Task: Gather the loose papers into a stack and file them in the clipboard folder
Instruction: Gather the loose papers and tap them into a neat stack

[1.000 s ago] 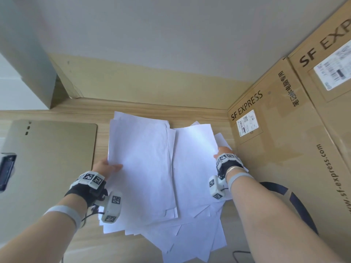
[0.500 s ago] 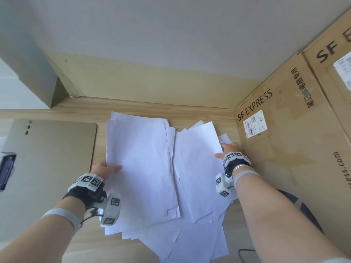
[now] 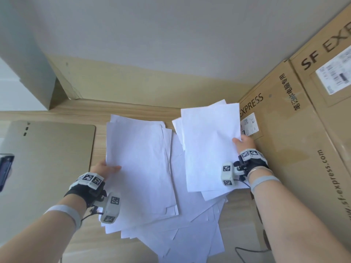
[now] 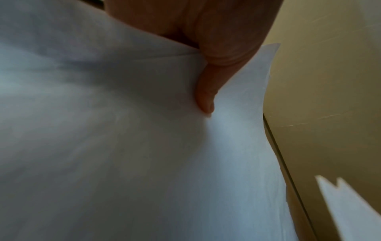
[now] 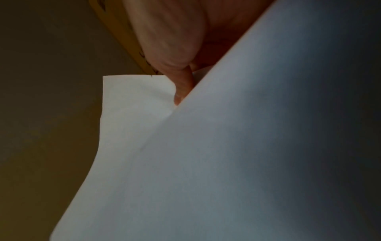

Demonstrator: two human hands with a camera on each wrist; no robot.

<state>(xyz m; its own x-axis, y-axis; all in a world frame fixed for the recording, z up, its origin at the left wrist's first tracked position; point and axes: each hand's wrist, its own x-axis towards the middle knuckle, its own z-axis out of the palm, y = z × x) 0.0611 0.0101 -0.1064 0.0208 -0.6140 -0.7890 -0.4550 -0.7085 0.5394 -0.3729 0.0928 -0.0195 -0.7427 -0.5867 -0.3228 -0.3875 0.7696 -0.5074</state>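
White paper, thin and limp, is what both hands have hold of: the right hand pinches a small sheaf by its right edge, thumb on top and fingers beneath, and the sheets bow away from the pinch, raised above the spread and near the cardboard box at the desk's right edge. The left hand pinches the left edge of a second bundle, thumb on top, a fingertip creasing the sheet where it presses. Such sheets are light, floppy and slick on one another, so I judge they are best held at mid-edge with several fingers under. Both forearms reach forward from the desk's near edge, wrists level. More loose papers lie fanned toward that edge; the clipboard folder lies flat at the desk's left side.
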